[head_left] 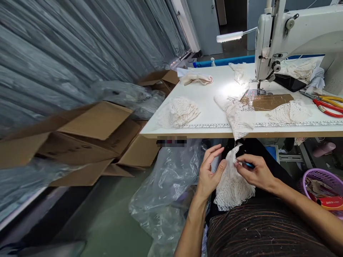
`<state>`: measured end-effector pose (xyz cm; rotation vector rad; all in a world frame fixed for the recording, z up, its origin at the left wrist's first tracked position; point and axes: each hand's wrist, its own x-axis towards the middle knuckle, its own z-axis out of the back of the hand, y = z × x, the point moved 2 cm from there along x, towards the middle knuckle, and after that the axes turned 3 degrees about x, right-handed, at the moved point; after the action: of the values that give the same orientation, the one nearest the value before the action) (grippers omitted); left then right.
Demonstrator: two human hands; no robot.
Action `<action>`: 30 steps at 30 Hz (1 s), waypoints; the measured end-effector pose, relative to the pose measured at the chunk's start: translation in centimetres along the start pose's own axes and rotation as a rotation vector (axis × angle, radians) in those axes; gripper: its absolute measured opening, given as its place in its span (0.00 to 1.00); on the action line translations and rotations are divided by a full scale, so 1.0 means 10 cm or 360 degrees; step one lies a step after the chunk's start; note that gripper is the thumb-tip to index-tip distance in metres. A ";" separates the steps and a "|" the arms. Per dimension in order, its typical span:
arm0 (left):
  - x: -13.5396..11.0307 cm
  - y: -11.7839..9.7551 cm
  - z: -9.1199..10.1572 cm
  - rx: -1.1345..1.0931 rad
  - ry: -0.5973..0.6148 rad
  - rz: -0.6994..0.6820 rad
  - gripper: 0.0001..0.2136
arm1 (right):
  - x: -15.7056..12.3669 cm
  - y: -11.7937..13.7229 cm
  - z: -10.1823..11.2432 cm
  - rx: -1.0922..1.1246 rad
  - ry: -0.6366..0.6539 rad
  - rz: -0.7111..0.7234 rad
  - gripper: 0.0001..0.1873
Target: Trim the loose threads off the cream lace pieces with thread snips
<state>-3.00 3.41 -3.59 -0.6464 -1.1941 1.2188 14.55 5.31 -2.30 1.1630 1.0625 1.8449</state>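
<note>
A white lace piece [233, 192] hangs over my lap below the table's front edge, its ruffled end spread downward. My left hand [210, 171] is at its left side, open, fingers stretched apart and thumb against or very near the lace. My right hand [254, 171] is closed, its fingertips pinching the lace's upper right edge. A small blue tool [249, 165] shows within the right fingers; its kind is mostly hidden. Above, another white lace strip [237, 119] drapes over the table edge, and a thin thread seems to join it to the piece in my lap.
A white sewing machine [300, 32] with a lit lamp [229, 37] stands on the white table [206, 117]. Lace bundles [183, 112] and red-handled pliers [328, 107] lie there. Cardboard boxes [96, 119] and plastic bags are left; a purple basket [321, 175] is right.
</note>
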 end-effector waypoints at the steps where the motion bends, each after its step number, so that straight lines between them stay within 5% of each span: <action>1: 0.02 -0.03 -0.01 -0.0071 0.0071 0.0001 0.17 | -0.06 0.05 0.00 0.0047 0.0058 0.0009 0.10; 6: 0.00 -0.17 -0.18 -0.0551 0.0702 0.0226 0.25 | -0.30 0.19 0.00 0.0218 0.0405 -0.0102 0.09; 9: -0.08 -0.18 -0.26 -0.0832 0.0951 0.0414 0.22 | -0.40 0.20 0.05 0.0286 0.0550 -0.0208 0.08; 15: -0.23 -0.08 -0.21 -0.0962 0.0594 0.0780 0.18 | -0.40 0.12 0.21 0.0351 0.0588 -0.0424 0.11; 20: -0.29 -0.10 -0.16 -0.0941 0.0437 0.1166 0.22 | -0.22 -0.01 0.26 0.0157 0.0499 -0.0496 0.28; 23: -0.28 -0.14 -0.14 -0.0861 0.0441 0.1148 0.23 | -0.12 -0.06 0.20 0.0005 0.0517 -0.0511 0.34; 30: -0.26 -0.16 -0.11 -0.0525 0.0413 0.0945 0.22 | -0.01 -0.07 0.09 -0.0218 0.0437 -0.0371 0.28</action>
<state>-1.10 0.78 -3.33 -1.4362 -1.0185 1.3724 15.48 5.73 -2.73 0.6882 1.1477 1.8908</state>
